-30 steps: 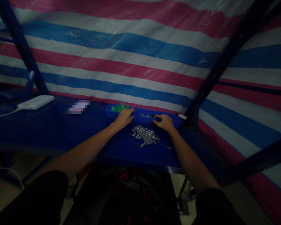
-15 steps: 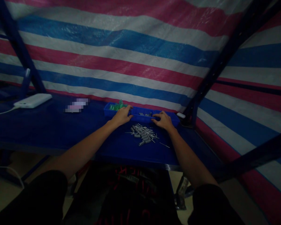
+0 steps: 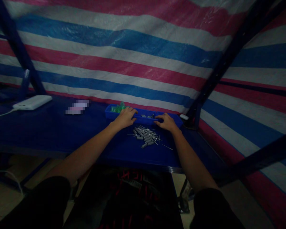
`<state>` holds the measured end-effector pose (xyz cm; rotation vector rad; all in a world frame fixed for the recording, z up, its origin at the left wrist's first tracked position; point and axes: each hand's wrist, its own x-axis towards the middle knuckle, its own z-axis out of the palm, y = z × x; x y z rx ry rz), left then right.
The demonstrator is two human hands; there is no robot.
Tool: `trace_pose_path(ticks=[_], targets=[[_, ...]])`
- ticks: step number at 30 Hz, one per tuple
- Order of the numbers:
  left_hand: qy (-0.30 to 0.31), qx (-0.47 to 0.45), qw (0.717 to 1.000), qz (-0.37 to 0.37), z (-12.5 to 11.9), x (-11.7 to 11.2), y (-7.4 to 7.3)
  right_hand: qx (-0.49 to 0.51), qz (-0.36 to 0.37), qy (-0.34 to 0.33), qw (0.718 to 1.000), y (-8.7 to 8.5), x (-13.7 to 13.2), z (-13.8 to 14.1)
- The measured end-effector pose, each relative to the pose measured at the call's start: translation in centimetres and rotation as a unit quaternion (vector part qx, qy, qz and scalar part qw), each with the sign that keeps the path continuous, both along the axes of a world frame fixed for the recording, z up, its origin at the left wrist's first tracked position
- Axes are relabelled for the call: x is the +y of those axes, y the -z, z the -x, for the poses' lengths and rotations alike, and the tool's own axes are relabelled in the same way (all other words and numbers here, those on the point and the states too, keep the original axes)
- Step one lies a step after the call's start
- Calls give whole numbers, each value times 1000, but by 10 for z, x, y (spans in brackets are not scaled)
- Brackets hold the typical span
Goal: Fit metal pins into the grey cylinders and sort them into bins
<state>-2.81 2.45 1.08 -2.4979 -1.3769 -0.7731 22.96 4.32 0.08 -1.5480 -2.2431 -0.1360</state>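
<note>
A long blue compartment tray point(image 3: 145, 120) lies at the back of the table. My left hand point(image 3: 125, 118) rests over its front rim near the left compartment, thumb and fingers apart, with nothing visible between them. Green pieces point(image 3: 116, 109), partly hidden behind that hand, fill the left compartment. My right hand point(image 3: 166, 122) is at the tray's front rim further right, its fingers curved and apart from the thumb. Between the hands, a few small metal parts point(image 3: 147, 116) lie in the middle compartment. A pile of grey cylinders and thin metal pins point(image 3: 146, 136) sits just in front of the tray.
The blue table point(image 3: 69, 133) carries a white device point(image 3: 33, 102) with a cable and a blurred-out item point(image 3: 77, 107) at left. A small white object point(image 3: 184, 117) is by the tray's right end. Blue posts point(image 3: 213, 78) and striped sheeting point(image 3: 114, 63) enclose the back.
My left hand has shifted slightly right along the tray. My right hand and the pile of metal parts look the same.
</note>
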Motion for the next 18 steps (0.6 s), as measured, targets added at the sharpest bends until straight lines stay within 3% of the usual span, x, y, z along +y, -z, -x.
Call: trace_pose_path(ticks=[3, 7, 13, 18], targets=[[37, 17, 999, -21, -11, -8, -3, -5, 17, -20, 1000, -3, 0, -2], [107, 67, 990, 65, -20, -15, 0, 2, -19, -23, 1000, -8, -3, -1], [103, 103, 976, 164, -13, -8, 9, 48, -145, -25, 988, -14, -8, 9], [83, 89, 978, 170, -10, -6, 8, 59, -142, -91, 984, -14, -16, 29]])
